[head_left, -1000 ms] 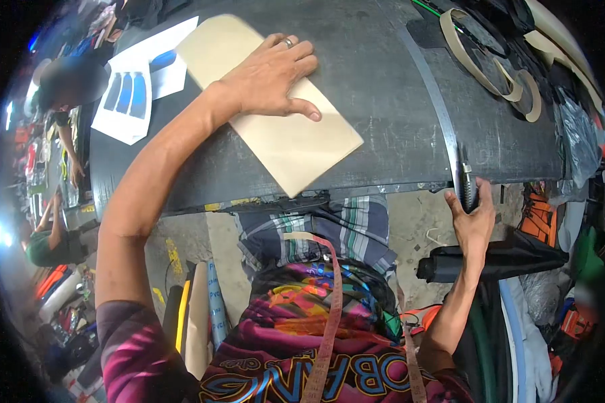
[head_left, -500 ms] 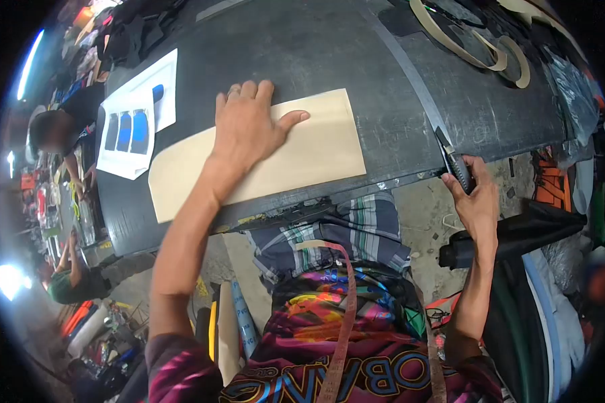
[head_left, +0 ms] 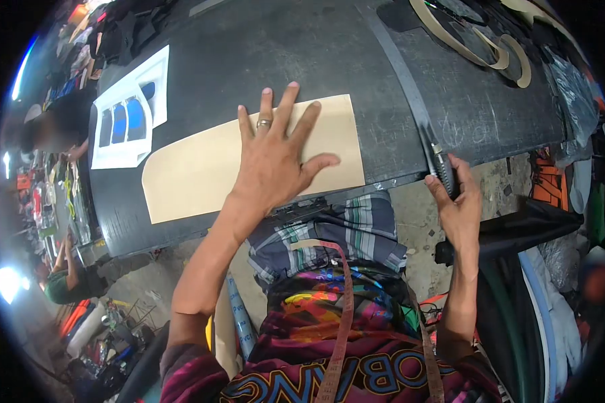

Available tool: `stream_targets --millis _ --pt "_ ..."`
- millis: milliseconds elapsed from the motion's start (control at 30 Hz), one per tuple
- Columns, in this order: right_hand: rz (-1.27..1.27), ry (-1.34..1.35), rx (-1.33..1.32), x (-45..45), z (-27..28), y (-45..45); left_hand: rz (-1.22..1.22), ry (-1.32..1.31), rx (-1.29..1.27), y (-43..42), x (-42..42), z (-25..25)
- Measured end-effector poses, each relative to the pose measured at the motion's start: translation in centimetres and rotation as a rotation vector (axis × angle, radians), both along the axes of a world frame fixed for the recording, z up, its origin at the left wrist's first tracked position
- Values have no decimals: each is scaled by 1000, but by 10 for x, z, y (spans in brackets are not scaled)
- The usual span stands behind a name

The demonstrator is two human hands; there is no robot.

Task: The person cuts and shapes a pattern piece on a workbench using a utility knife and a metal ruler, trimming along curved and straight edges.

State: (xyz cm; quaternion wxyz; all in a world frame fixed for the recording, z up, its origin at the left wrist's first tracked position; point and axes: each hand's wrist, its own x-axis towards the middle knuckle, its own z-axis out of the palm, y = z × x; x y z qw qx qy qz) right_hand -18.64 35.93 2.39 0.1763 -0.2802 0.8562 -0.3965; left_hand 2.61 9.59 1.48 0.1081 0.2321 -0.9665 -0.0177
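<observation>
My left hand [head_left: 273, 161] lies flat on a beige sheet [head_left: 195, 171], fingers spread, with a ring on one of them. The sheet rests along the table's near edge; one far corner is rounded and its right end is cut straight. At the table edge to the right, my right hand [head_left: 460, 205] is closed around a dark cutting tool [head_left: 442, 164] with a slim, pointed front. Whether it is scissors or a knife is unclear. Its tip lies by a grey strip [head_left: 407, 80] running across the black table [head_left: 302, 54].
White papers with blue and dark printed shapes [head_left: 124, 158] lie on the left. Beige curved strips [head_left: 511, 64] and clear plastic [head_left: 575, 94] sit at the far right. A black roll [head_left: 517, 232] is below the table edge. Other people [head_left: 70, 279] are at the left.
My left hand has shifted right and nearer to me over the beige sheet, its fingers spreading wider. My right hand has moved slightly left and nearer with the tool.
</observation>
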Motion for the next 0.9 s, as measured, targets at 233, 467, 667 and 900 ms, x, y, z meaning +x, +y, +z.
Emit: stream_targets --millis 233,467,667,900 --pt "41 -93 -118 15 -13 -8 -191 -132 161 19 10 16" --pt "31 -46 -165 31 -18 -8 -164 -136 104 2 3 12" --pt "41 -20 -142 59 -25 1 -129 -52 23 -63 -46 -2" --pt "136 7 -169 91 -25 -10 -71 36 173 -79 -62 -11"
